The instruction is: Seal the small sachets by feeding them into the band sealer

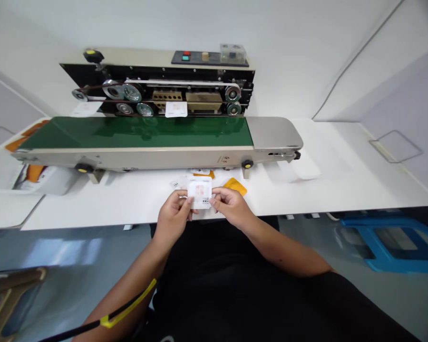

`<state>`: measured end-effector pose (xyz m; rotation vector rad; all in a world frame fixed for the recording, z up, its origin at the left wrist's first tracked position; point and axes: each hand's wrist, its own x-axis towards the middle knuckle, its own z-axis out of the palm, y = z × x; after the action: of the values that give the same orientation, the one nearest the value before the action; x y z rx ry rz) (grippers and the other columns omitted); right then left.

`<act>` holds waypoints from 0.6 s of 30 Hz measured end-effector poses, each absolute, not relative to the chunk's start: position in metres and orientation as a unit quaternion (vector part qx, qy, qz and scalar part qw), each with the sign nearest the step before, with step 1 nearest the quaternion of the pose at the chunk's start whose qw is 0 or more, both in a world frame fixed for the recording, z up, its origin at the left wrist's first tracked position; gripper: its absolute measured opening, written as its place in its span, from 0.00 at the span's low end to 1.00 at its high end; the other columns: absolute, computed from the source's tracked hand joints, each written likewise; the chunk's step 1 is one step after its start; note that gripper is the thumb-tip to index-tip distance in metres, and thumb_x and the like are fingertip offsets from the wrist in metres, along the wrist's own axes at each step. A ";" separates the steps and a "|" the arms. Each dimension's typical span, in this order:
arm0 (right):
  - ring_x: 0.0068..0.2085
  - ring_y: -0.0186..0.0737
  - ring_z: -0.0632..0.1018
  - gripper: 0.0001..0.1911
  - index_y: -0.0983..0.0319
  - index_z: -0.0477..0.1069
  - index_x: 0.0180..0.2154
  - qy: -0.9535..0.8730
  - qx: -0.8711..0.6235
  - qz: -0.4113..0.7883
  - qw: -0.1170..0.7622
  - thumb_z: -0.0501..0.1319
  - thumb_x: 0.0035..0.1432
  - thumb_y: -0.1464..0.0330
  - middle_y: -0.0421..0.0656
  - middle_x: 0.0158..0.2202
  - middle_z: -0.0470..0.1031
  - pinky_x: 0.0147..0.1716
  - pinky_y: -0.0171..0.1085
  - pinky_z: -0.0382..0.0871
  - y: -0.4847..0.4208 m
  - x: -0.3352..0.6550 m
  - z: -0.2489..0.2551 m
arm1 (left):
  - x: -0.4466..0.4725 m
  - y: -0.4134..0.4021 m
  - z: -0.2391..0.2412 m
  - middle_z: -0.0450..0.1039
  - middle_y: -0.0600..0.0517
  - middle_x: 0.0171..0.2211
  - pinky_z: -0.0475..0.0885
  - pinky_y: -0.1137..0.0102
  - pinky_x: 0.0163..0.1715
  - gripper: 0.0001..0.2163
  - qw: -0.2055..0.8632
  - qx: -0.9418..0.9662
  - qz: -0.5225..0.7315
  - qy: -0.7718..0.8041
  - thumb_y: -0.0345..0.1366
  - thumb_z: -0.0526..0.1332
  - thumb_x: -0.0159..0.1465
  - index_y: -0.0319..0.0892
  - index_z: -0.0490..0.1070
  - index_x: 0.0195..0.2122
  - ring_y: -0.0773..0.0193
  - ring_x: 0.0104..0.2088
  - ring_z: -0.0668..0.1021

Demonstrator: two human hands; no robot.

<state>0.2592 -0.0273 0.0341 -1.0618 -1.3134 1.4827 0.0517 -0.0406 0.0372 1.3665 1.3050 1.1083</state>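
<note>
White printed sachet (199,192): held up in both hands above the table (324,190), printed face to camera, touching nothing else.

Left to right. Far left of the fingers: orange-and-white printed carton (39,179) on the table. Left hand (173,213): fingers (185,202) pinch the sachet's left edge. Just ahead of them: small white sachets (178,183), lying loose. Right hand (231,206): fingers (216,192) pinch the right edge. Just beyond them: orange sachet (234,186). Farther ahead: beige band sealer with green conveyor belt (135,133).

Step in hand: sachet handled in the air, off the belt. Room: free air above the hands; forward reach is limited by the loose sachets and the sealer's beige front rail. Table's front edge runs just below the wrists.
</note>
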 end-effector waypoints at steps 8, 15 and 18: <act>0.28 0.34 0.77 0.19 0.60 0.84 0.45 -0.538 -0.360 0.623 0.439 0.74 0.58 0.54 0.41 0.29 0.81 0.28 0.35 0.71 -0.028 0.284 0.064 | 0.036 -0.035 0.041 0.82 0.51 0.32 0.75 0.68 0.33 0.02 -0.017 0.815 0.445 0.371 0.31 0.68 0.69 0.45 0.79 0.41 0.62 0.29 0.81; 0.27 0.34 0.79 0.12 0.59 0.86 0.38 -0.549 -0.403 0.563 0.469 0.76 0.55 0.59 0.43 0.31 0.83 0.25 0.36 0.76 -0.019 0.306 0.089 | 0.020 -0.013 0.028 0.83 0.44 0.41 0.78 0.59 0.42 0.11 -0.137 0.829 0.400 0.366 0.34 0.69 0.68 0.43 0.79 0.52 0.53 0.39 0.82; 0.27 0.33 0.78 0.10 0.58 0.85 0.40 -0.529 -0.442 0.437 0.577 0.75 0.56 0.62 0.42 0.33 0.82 0.27 0.37 0.79 0.015 0.333 0.112 | 0.006 0.002 0.015 0.83 0.42 0.48 0.77 0.53 0.52 0.13 -0.088 0.832 0.311 0.450 0.41 0.64 0.72 0.43 0.78 0.54 0.46 0.48 0.82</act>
<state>0.3326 0.0153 0.1118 -1.0336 -1.2385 1.0234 0.0057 0.0022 0.0152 2.7727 1.4985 1.0365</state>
